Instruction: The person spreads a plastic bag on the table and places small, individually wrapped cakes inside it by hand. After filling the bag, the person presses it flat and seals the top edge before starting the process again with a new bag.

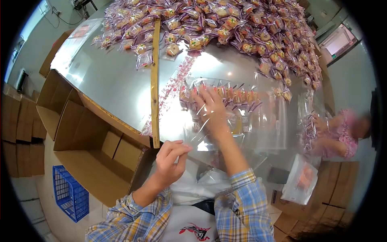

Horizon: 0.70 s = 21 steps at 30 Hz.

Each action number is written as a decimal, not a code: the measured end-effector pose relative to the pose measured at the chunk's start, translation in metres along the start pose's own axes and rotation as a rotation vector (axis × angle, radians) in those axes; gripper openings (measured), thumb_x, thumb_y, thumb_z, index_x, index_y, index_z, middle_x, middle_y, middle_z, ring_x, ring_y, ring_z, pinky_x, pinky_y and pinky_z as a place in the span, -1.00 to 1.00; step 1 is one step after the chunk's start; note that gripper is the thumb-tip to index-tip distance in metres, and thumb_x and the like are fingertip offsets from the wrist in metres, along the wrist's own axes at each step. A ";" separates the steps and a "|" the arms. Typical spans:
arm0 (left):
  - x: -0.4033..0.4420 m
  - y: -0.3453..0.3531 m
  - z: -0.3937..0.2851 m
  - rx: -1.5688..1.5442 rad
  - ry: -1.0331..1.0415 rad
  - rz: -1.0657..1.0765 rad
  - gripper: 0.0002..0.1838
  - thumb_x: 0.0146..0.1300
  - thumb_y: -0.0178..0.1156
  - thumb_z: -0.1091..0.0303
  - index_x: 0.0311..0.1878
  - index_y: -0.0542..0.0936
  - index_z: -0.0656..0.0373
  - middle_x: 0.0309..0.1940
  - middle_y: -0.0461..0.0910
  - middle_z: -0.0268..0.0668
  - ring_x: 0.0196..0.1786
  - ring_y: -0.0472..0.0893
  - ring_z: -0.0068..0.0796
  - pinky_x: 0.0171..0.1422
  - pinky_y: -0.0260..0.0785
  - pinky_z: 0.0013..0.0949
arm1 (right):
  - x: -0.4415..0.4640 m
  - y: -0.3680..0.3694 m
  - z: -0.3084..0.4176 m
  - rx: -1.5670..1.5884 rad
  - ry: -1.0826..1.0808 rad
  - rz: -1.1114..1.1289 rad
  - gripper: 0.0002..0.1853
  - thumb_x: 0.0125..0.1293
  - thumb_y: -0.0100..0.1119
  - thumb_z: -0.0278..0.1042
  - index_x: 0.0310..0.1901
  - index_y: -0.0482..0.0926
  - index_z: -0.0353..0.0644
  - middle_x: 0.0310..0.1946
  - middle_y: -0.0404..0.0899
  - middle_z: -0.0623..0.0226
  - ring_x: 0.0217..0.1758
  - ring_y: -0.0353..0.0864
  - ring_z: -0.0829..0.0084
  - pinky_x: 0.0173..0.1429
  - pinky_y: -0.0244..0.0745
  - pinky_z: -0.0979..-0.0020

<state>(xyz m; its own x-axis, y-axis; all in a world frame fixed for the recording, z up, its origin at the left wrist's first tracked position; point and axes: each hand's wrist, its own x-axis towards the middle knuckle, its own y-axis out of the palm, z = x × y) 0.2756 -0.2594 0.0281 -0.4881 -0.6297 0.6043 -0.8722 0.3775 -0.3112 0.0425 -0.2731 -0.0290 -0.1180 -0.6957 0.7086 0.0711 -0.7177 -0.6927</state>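
A clear plastic bag (264, 135) lies on the metal table, with a row of small wrapped snacks (238, 96) along its far part. My right hand (213, 117) rests over the left part of this bag and row, fingers spread and pointing away from me. My left hand (172, 159) is raised at the table's near edge, left of the bag, its fingers curled with thumb and fingertips close together; whether anything thin is between them cannot be made out. Just beyond it ends a wooden strip (155, 88) that runs across the table.
A large heap of wrapped snacks (242, 24) covers the table's far side. An open cardboard box (92, 161) and a blue crate (70, 193) stand at left. At right, a co-worker in pink (342, 135) handles another bag. A plastic pack (300, 179) lies near the right edge.
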 end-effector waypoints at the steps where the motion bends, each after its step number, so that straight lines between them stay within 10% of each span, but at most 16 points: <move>1: -0.003 0.000 -0.001 -0.023 -0.016 0.013 -0.74 0.16 0.33 0.78 -0.14 0.74 0.25 -0.30 0.68 -0.20 -0.22 0.67 -0.24 0.09 0.69 -0.16 | -0.004 0.005 -0.005 -0.007 0.022 0.019 -0.63 0.26 0.29 -0.34 0.12 0.73 0.03 0.20 0.67 0.18 0.29 0.63 0.06 0.38 0.56 0.05; 7: -0.009 0.005 -0.004 -0.085 -0.061 0.019 -0.74 0.16 0.31 0.80 -0.18 0.76 0.25 -0.33 0.66 -0.22 -0.26 0.63 -0.27 0.15 0.71 -0.07 | -0.002 0.004 -0.013 0.057 0.108 0.090 -0.52 0.14 0.28 -0.57 0.14 0.73 -0.05 0.17 0.71 0.15 0.24 0.68 0.05 0.29 0.63 0.13; 21: -0.015 0.003 -0.007 -0.063 0.010 0.028 -0.77 0.14 0.31 0.87 -0.25 0.68 0.31 -0.40 0.62 -0.18 -0.30 0.64 -0.32 0.10 0.68 -0.20 | 0.002 0.009 -0.027 -0.025 0.039 0.120 -0.51 0.23 0.25 -0.40 0.24 0.67 -0.01 -0.06 0.73 0.30 0.03 0.67 0.17 0.12 0.62 0.16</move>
<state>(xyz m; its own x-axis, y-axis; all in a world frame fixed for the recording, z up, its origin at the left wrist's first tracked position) 0.2802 -0.2443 0.0234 -0.5114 -0.6120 0.6033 -0.8545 0.4368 -0.2812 0.0160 -0.2800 -0.0376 -0.1490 -0.7746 0.6147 0.0624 -0.6278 -0.7759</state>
